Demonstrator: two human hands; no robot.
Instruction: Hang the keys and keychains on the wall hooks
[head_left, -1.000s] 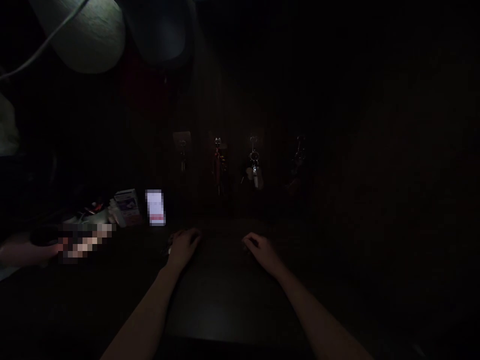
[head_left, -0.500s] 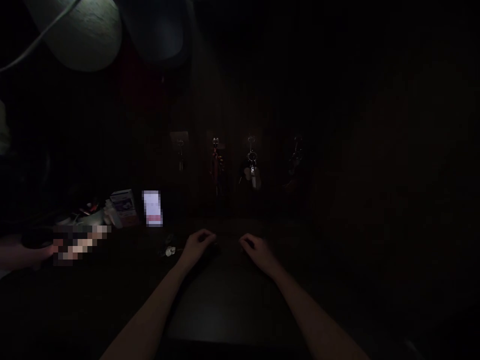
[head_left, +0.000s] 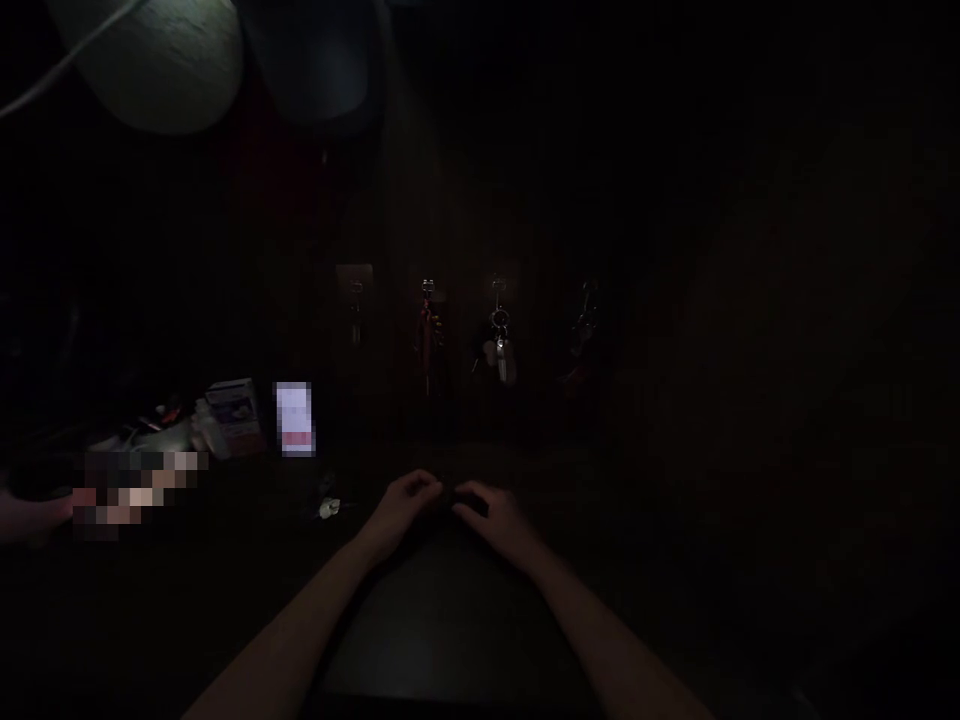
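My left hand (head_left: 409, 505) is over the dark tabletop (head_left: 427, 640), its thumb and fingertips pressed together. Anything in that pinch is lost in the dark. Just to its right is my right hand (head_left: 496, 515), thumb and forefinger slightly apart and pointing at the left fingertips, with nothing visible between them. A small bunch of keys (head_left: 328, 508) lies on the table left of my left hand.
Several key sets, including a key ring with tags (head_left: 501, 350), hang from hooks ahead. A lit phone-like screen (head_left: 294, 418) and a small box (head_left: 234, 415) stand at left, near another person's hand (head_left: 34, 515). Caps (head_left: 172, 70) hang above. Most of the scene is very dark.
My two hands have come closer together, the right moving left and the left slightly right. My right thumb and forefinger have parted. The view has shifted slightly.
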